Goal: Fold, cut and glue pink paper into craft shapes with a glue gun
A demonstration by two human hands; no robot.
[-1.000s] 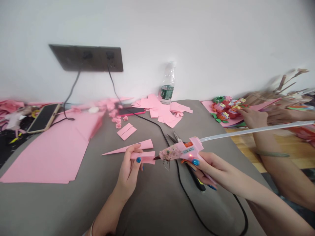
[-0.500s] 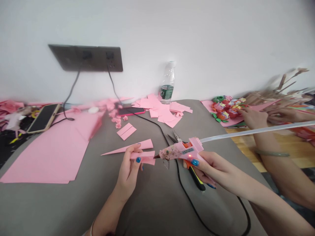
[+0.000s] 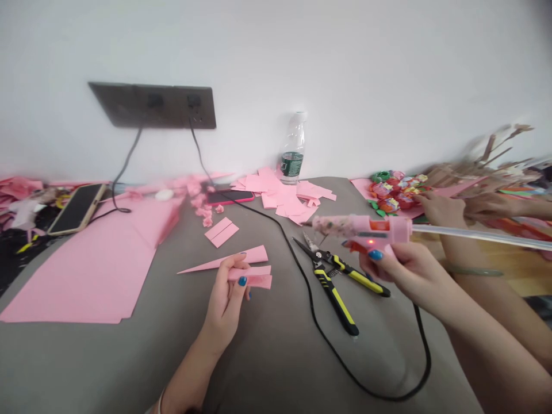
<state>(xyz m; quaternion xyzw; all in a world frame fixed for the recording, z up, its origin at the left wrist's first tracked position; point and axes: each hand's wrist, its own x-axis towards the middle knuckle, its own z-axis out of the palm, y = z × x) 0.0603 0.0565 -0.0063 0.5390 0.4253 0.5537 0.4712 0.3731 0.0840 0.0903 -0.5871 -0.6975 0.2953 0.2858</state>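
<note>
A shared papercraft corner: a grey table [image 3: 129, 368] set against a plain white wall [image 3: 366, 69]. Large pink sheets [image 3: 95, 270] lie left of the left hand [image 3: 225, 307], and a heap of small cut pieces [image 3: 273, 192] lies beyond both hands. The right hand [image 3: 403, 270] holds a glue gun [image 3: 345, 226], with snips [image 3: 319, 261] spread between the hands. Beyond the left hand, a socket plate [image 3: 129, 106] takes two plugs. Past the right hand, another person's hand [image 3: 442, 208] is at a colourful bunch [image 3: 399, 192]; blurred brown twigs [image 3: 504, 141] farther right may be dried stems.
</note>
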